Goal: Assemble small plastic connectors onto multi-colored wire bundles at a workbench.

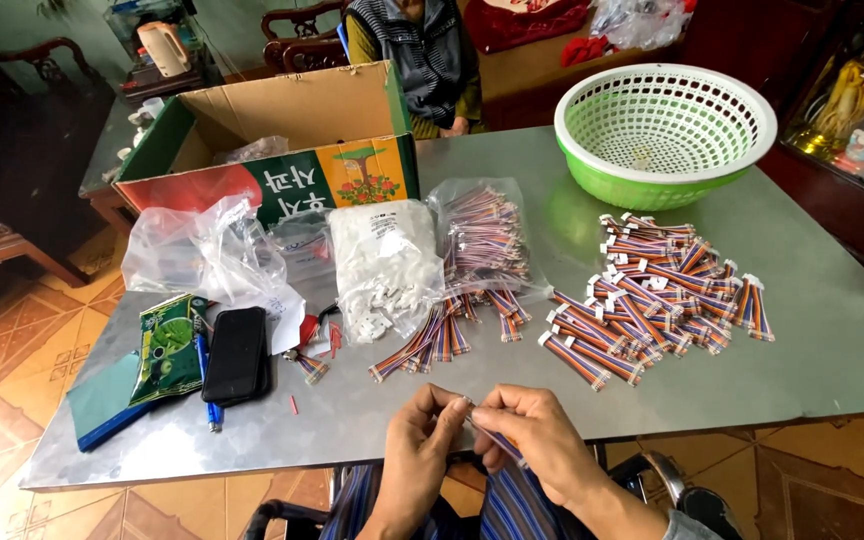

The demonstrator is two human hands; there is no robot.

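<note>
Lower centre: left hand (422, 440) and right hand (532, 435) both pinch a thin striped ribbon cable (497, 440), probably flat | glossy metal desk (832, 340) | perforated green plastic basket (665, 130) upper right.

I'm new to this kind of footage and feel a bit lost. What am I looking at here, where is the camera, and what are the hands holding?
The single picture comes from a camera on a person's head, looking down. Their left hand and right hand together pinch a short multicoloured ribbon cable at the near edge of a metal table. On it lie a pile of similar cables, bags of parts, a green basket, a cardboard box and a black phone. Another person sits opposite.
</note>
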